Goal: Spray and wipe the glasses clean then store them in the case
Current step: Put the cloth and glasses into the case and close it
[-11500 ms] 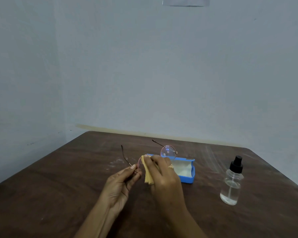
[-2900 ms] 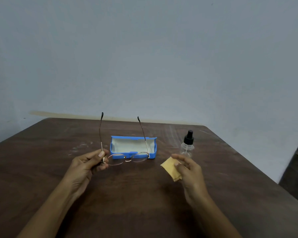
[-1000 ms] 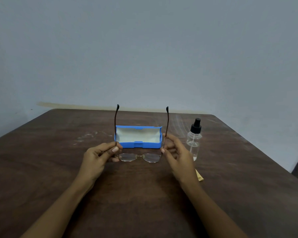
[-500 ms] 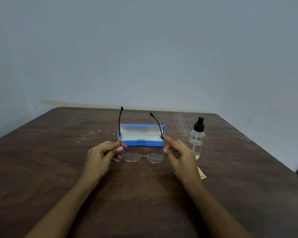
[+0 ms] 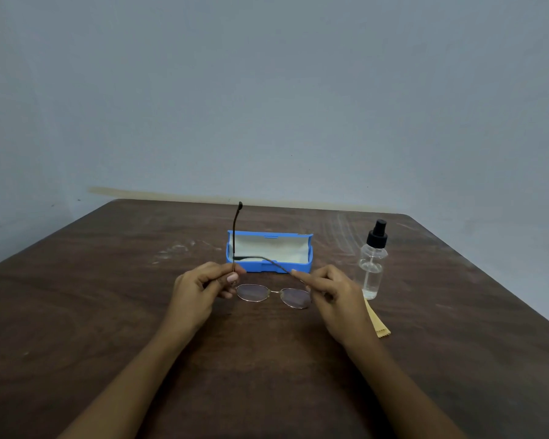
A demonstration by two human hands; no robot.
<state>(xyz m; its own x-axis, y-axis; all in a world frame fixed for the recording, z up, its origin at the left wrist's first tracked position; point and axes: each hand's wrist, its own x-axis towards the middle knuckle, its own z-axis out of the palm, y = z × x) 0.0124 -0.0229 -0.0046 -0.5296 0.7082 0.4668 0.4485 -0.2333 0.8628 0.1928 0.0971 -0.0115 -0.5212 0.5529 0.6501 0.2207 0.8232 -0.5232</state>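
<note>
Head view, looking forward and down over a dark wooden bench (image 5: 76, 312) set against a pale wall (image 5: 267, 90). Two bare forearms reaching in from the bottom edge.

Mid-bench, between both hands: glasses (image 5: 274, 292), with a thin metal frame and two oval lenses side by side on the side nearest the camera. Lifted clear of the wood or resting on it: cannot tell.

Left hand (image 5: 203, 286): curled around the left end of the frame, thumb and forefinger pinching at the hinge, remaining fingers tucked beneath. Above that pinch, left temple standing straight up, its dark tip reaching past the far edge of the case.

Right hand (image 5: 336, 299): closed on the right end of the frame beside the right lens, forefinger stretched out straight and laid along the right temple. That temple partly folded inward, slanting leftward across the front of the case, its dark tip ending close to the upright left temple.

Just behind the glasses: blue case (image 5: 301, 267), lid open and tipped back, pale lining showing.

Right of the case and near the right hand: clear spray bottle (image 5: 372, 267), upright, black nozzle on top, a little liquid in the bottom.

In front of the bottle, flat on the bench and partly hidden behind the right hand: yellow cloth (image 5: 377, 324).
</note>
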